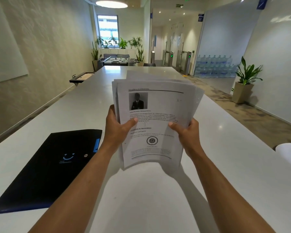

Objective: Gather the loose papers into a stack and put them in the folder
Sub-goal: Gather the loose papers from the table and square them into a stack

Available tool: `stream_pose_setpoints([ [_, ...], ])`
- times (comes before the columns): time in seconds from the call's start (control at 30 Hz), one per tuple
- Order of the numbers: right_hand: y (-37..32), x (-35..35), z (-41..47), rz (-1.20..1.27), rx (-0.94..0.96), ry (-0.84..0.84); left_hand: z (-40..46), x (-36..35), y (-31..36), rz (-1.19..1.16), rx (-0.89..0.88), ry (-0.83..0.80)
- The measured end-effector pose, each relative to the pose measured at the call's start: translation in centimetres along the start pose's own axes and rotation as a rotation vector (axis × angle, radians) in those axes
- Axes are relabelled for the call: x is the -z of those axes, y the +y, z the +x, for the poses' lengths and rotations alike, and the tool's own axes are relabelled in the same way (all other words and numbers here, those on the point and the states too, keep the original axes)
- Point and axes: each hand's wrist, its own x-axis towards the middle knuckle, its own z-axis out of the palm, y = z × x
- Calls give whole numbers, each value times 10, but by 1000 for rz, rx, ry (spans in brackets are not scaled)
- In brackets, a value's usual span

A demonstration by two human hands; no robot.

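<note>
- papers (155, 115): uneven stack held up off the table (225, 148), centre of frame, printed side facing the camera. sheets not squared; edges fan out at the top and right.
- top sheet shows a small dark photo upper left, text blocks, a round emblem lower down. text too blurred to read.
- left hand (117, 127): grips the stack's left edge, thumb pressed on the front of the top sheet, fingers curled behind and out of sight.
- right hand (186, 132): grips the stack's right edge the same way, thumb on the front, fingers wrapped behind.
- both forearms come in from the bottom of the frame, bare.
- folder (47, 169): dark, closed, flat on the table at lower left of frame, just left of the left forearm. has a round snap button, a light-blue smile logo, a blue tab at its far right edge. apart from the papers.
- table: long, white, glossy, runs from the bottom of frame toward the centre.
- white rounded object (289, 153) at the right edge of frame; cannot tell what it is.
- background, upper centre: foosball table (118, 60), plants under a window (107, 28).
- right of frame: potted plant (245, 79) by the wall, stacked water bottles (215, 66) behind glass.
</note>
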Motion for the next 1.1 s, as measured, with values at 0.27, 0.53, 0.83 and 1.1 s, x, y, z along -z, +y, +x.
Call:
stream_pose_setpoints([
  [0.27, -10, 7, 1, 8, 31, -54, -2, 4, 9, -15, -145, 23],
  [0.53, -10, -4, 4, -41, 70, 4, 7, -8, 12, -14, -147, 55],
  [0.83, -15, -11, 14, -69, 161, 100, 15, -15, 18, -71, -89, 95],
  [1.1, -34, -2, 15, -82, 250, 55, 15, -5, 39, -75, -296, 84],
])
